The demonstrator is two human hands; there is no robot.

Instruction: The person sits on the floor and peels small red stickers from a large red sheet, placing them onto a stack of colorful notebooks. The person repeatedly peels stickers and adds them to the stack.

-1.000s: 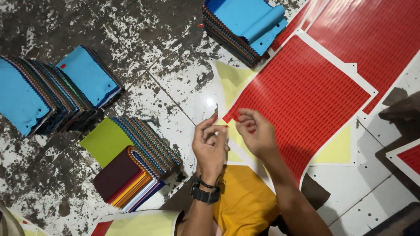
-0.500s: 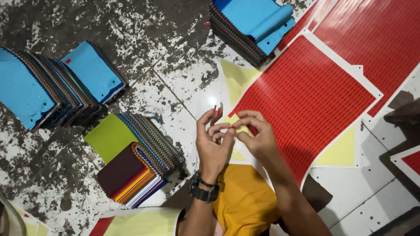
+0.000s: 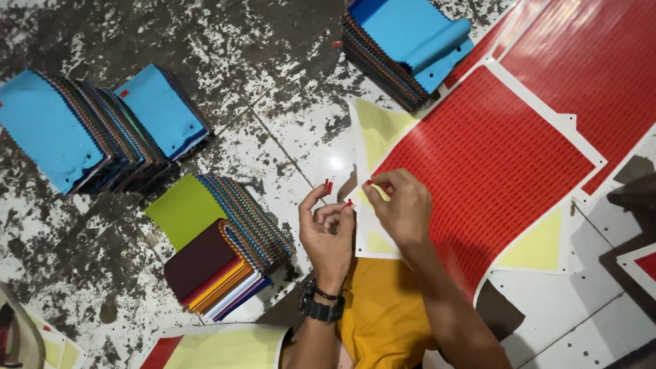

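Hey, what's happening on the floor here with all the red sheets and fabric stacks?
A person sits over a stained tiled floor, peeling small red stickers off a large red sticker sheet. The left hand holds one small red sticker up on a fingertip, with another at a second fingertip. The right hand pinches a further sticker at the sheet's edge. Nearby lie fanned stacks of fabric swatches with blue covers, plus a stack topped in green and maroon.

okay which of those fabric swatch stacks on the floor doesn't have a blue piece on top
The swatch stack nearest the left hand: lime green and maroon pieces lie on top. The other stacks, far left and at the top, show blue.
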